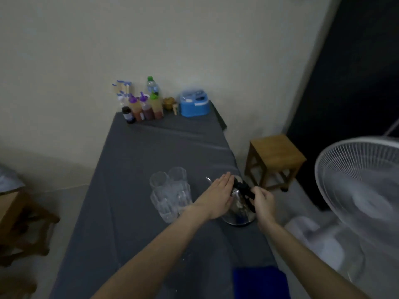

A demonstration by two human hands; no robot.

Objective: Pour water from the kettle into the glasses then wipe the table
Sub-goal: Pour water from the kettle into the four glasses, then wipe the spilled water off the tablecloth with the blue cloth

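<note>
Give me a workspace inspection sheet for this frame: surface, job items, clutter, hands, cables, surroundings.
Surface: table under a dark grey cloth, creased at the far end.
Job's things: metal kettle with a black handle stands near the right edge; four clear glasses cluster to its left; blue cloth lies at the near edge.
Clutter: sauce bottles, a water bottle and a blue container at the far end by the wall.
Hands: left hand flat and open against the kettle's side; right hand closed on the handle.
Cables: nothing seen.
Surroundings: wooden stool and white fan to the right; wooden furniture at left, too dark to identify.
</note>
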